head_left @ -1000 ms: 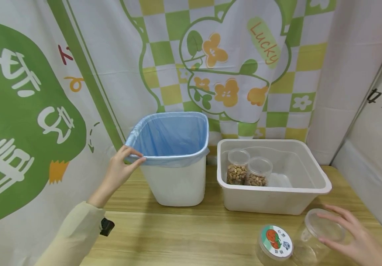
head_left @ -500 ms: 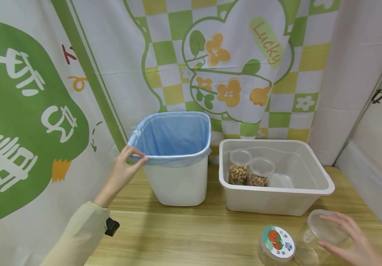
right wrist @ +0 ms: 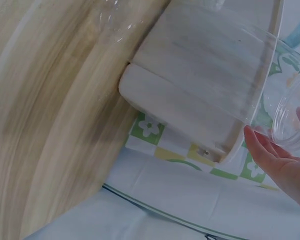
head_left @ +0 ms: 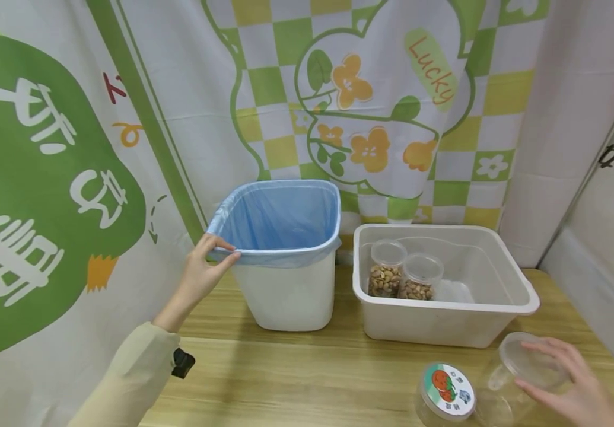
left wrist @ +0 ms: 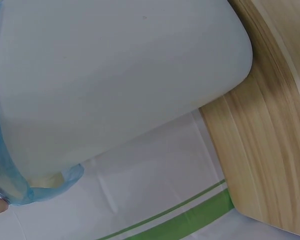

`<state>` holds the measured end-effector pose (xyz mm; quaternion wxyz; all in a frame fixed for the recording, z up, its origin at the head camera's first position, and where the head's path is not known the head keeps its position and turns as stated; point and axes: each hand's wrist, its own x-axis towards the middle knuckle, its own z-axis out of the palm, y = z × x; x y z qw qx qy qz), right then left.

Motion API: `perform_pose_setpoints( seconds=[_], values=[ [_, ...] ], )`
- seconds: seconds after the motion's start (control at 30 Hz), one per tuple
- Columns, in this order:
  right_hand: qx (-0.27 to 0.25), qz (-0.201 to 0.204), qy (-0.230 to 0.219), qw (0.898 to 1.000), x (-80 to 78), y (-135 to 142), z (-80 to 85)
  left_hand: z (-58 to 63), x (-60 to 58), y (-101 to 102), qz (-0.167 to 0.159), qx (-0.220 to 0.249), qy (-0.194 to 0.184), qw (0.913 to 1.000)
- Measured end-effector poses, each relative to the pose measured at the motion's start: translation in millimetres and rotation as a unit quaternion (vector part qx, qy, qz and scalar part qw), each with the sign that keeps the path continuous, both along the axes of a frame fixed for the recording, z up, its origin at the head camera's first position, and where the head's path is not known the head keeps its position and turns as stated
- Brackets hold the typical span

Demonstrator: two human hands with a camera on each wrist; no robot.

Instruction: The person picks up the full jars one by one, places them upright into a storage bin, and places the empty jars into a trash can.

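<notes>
In the head view my left hand [head_left: 203, 270] pinches the front left rim of the white bin [head_left: 288, 299] and the blue bag [head_left: 280, 222] folded over it. The left wrist view catches only a fingertip at the bag's edge. My right hand [head_left: 570, 376] grips a clear plastic jar [head_left: 531, 363] around its upper end, at the lower right. Fingers and thumb lie on either side of this jar, which looks see-through with nothing inside. Close to its left stands another clear jar with a tomato-print lid [head_left: 449, 391].
A white tub [head_left: 429, 323] stands right of the bin on the wooden table [head_left: 264, 379]. Two clear-lidded jars of nuts, one nut jar [head_left: 385, 279] and a second nut jar [head_left: 419, 287], sit in its left part. Printed curtains [head_left: 381, 118] close off the back and sides.
My right hand and the clear jar have shifted slightly right, away from the tomato-lid jar. The left hand stays at the bin's rim. The whole head view has drifted a little.
</notes>
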<state>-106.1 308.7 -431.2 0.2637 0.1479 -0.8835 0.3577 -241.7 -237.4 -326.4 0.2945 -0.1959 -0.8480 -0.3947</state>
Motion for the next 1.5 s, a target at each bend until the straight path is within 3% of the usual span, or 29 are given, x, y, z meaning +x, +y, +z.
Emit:
perform_pose_setpoints(
  seconds=[0.2,0.47,0.8,1.33,1.5],
  values=[
    [0.0,-0.03,-0.031,0.999,0.0,4,11.8,-1.1,-0.4,-2,0.005,-0.016,-0.005,0.9999],
    [-0.014,0.001,0.035,0.999,-3.4,5,32.8,0.9,-1.6,-4,-0.008,-0.029,-0.025,0.9993],
    [-0.003,0.013,0.065,0.998,-11.2,0,57.4,1.5,-2.3,-6,-0.016,-0.034,-0.023,0.999],
    [0.027,0.009,0.046,0.999,-27.5,-19,91.3,0.9,-2.9,-6,-0.013,-0.03,-0.032,0.9989],
    [0.042,0.026,0.048,0.998,-34.3,-31,101.2,3.0,-1.2,-5,-0.019,-0.026,-0.036,0.9988]
  ],
)
